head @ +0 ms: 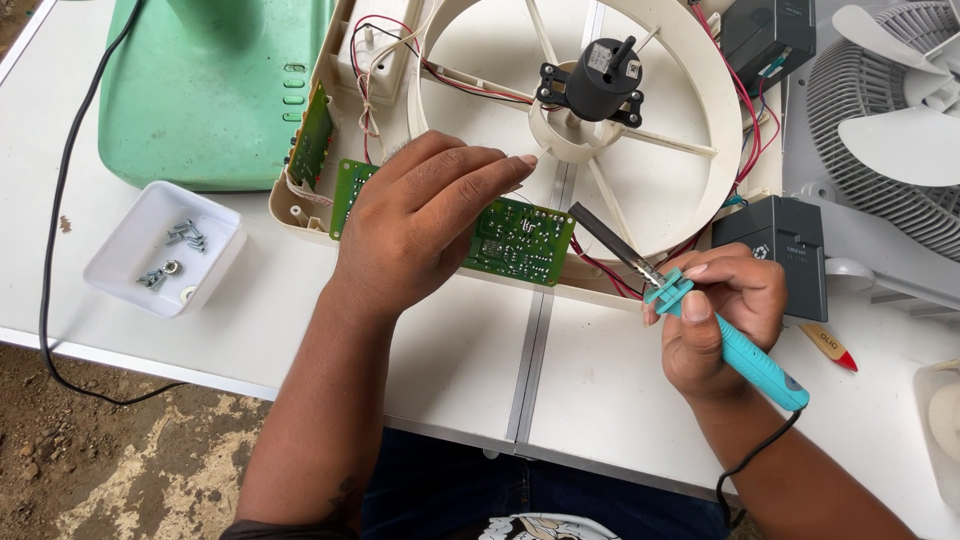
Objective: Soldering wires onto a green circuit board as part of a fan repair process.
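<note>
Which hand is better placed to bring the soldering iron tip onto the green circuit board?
Probably the right hand: it holds the soldering iron, tip near the green circuit board. The left hand rests on the board.

Place: outdoor repair workshop
Floor: bare dirt ground (120,460)
Worktop: white folding table (450,370)
Signs: opened fan housing (700,130), screw tray (165,248) near its left edge

We have one view only, from the head, looking steeply down and close onto the white table (460,350). Our own arms come in from six o'clock; the table's far side runs off at twelve. Bare ground (130,470) shows at seven o'clock. There is no second view to share anything with.
</note>
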